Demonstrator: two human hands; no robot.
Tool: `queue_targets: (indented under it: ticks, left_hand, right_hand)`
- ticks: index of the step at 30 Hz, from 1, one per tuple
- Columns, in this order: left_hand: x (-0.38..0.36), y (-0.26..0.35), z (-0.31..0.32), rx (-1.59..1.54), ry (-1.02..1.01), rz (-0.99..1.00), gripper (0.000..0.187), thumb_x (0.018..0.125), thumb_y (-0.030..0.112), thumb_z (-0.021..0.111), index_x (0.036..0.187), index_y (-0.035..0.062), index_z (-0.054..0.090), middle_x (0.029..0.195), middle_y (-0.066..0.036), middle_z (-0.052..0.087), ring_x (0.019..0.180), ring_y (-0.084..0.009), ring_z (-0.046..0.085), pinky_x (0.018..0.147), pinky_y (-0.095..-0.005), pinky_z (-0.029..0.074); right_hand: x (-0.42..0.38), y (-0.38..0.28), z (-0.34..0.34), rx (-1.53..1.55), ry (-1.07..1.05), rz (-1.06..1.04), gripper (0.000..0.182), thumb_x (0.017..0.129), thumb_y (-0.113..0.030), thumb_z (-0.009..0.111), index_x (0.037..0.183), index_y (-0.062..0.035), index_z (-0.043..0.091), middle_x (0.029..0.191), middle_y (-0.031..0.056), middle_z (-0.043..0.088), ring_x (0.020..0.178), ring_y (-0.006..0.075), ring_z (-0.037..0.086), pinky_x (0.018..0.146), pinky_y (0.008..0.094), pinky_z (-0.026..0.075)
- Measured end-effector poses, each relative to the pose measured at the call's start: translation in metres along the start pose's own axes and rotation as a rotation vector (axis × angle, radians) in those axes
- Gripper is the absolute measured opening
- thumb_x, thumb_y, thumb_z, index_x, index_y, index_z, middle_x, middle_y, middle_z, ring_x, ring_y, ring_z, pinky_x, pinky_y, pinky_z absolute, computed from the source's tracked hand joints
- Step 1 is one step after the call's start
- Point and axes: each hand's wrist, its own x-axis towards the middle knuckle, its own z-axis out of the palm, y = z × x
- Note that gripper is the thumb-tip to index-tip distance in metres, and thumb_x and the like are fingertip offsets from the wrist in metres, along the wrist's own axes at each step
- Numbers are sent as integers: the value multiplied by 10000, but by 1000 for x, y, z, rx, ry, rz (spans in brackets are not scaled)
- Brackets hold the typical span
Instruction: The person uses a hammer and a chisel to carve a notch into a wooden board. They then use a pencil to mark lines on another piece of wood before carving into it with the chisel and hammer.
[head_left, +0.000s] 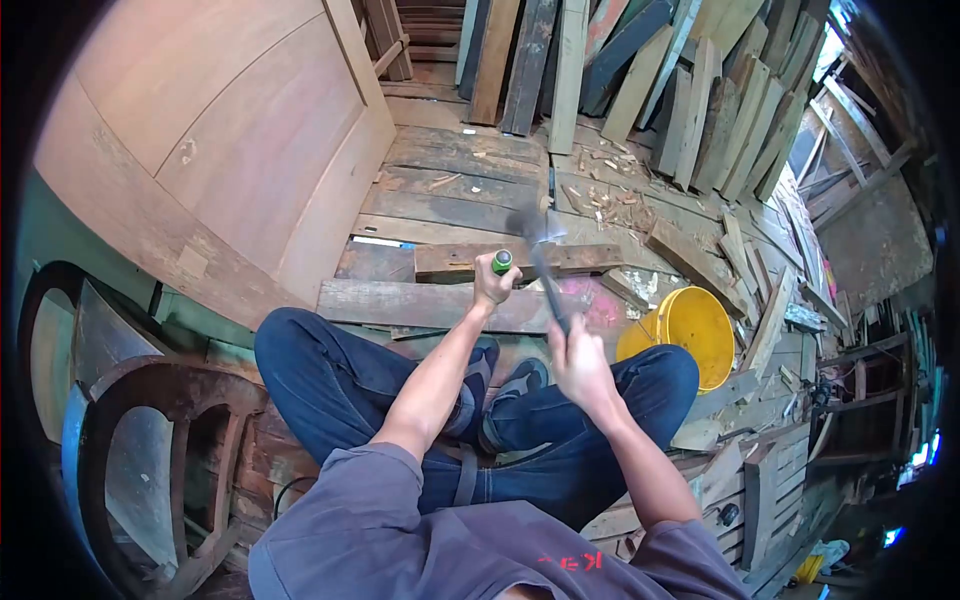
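Observation:
My left hand (pixel 492 284) is wrapped round a tool with a green handle (pixel 502 262), held upright over a wooden beam (pixel 440 262). Its lower end is hidden. My right hand (pixel 582 365) grips the dark handle of a hammer (pixel 549 285), whose head is blurred by motion above and to the right of the green handle. Nearer my feet, a flat grey-brown plank (pixel 390 303) lies alongside the beam.
A yellow bucket (pixel 700 335) stands by my right knee. A large wooden panel (pixel 230 140) leans at the left, above a curved wooden frame (pixel 165 375). Upright boards (pixel 570 70) line the back. Wood chips (pixel 620 205) and offcuts litter the floor at the right.

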Motion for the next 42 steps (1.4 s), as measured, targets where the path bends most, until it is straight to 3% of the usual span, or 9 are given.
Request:
queue_targets:
  ticks: [1, 11, 14, 15, 18, 20, 27, 34, 42]
  left_hand:
    - [-1, 2, 1, 7, 40, 42, 143, 707, 92, 629, 601, -3, 622, 588, -117, 659, 554, -210, 660, 531, -327, 490]
    - [1, -7, 4, 26, 6, 26, 160, 695, 108, 640, 578, 1, 616, 564, -128, 629, 524, -200, 632, 515, -340, 465]
    - [1, -6, 3, 10, 9, 27, 164, 692, 105, 642, 570, 0, 610, 550, -125, 614, 511, -194, 617, 509, -341, 454]
    - [1, -8, 1, 20, -1, 52, 158, 690, 105, 644, 582, -3, 603, 548, -116, 617, 512, -189, 615, 502, -335, 449]
    - [-1, -9, 1, -65, 39, 40, 153, 691, 104, 645, 594, -3, 595, 545, -106, 619, 504, -190, 613, 493, -332, 447]
    - [-3, -10, -3, -8, 37, 27, 150, 698, 103, 647, 608, -1, 587, 540, -98, 621, 494, -180, 611, 489, -329, 458]
    - [2, -10, -5, -237, 146, -102, 74, 775, 45, 600, 706, 42, 574, 608, -75, 643, 495, -138, 572, 465, -283, 443]
    - [27, -12, -32, -360, 228, -221, 142, 746, 6, 530, 666, 82, 441, 529, 21, 361, 400, -96, 330, 396, -267, 282]
    - [41, 5, -32, -440, 5, -228, 134, 725, 19, 531, 656, 63, 424, 530, 2, 348, 389, -109, 301, 401, -275, 242]
  right_hand:
    - [-2, 4, -4, 34, -233, 236, 392, 1008, -329, 535, 975, 62, 549, 671, 317, 589, 693, 488, 630, 574, 524, 464]
    - [14, -52, -46, 286, 265, -130, 230, 1025, -209, 522, 990, 18, 529, 585, 195, 559, 533, 379, 625, 461, 412, 419]
    - [11, -6, -1, 107, 178, -92, 294, 1029, -249, 507, 994, 43, 498, 562, 218, 553, 531, 419, 617, 457, 456, 441]
    - [8, 0, 5, -70, 22, -5, 361, 1037, -309, 479, 975, 46, 502, 557, 212, 568, 509, 371, 635, 428, 449, 447]
    - [1, 6, 2, 273, -219, 351, 412, 1043, -354, 461, 961, 45, 521, 532, 131, 560, 465, 253, 631, 386, 398, 441]
    - [3, 11, -2, 781, -202, 519, 415, 1050, -406, 455, 839, -50, 482, 541, -4, 413, 384, 112, 454, 331, 300, 388]
    - [6, 23, -24, 1204, -35, 439, 442, 1038, -485, 438, 861, -80, 456, 568, -10, 379, 376, 82, 366, 313, 271, 350]
    - [1, 55, -25, 1527, -102, 471, 442, 1039, -476, 441, 867, -69, 449, 559, -9, 368, 364, 89, 365, 312, 289, 372]
    - [3, 66, -23, 1607, -103, 497, 427, 1039, -463, 445, 874, -70, 449, 567, -8, 366, 363, 92, 360, 316, 300, 382]
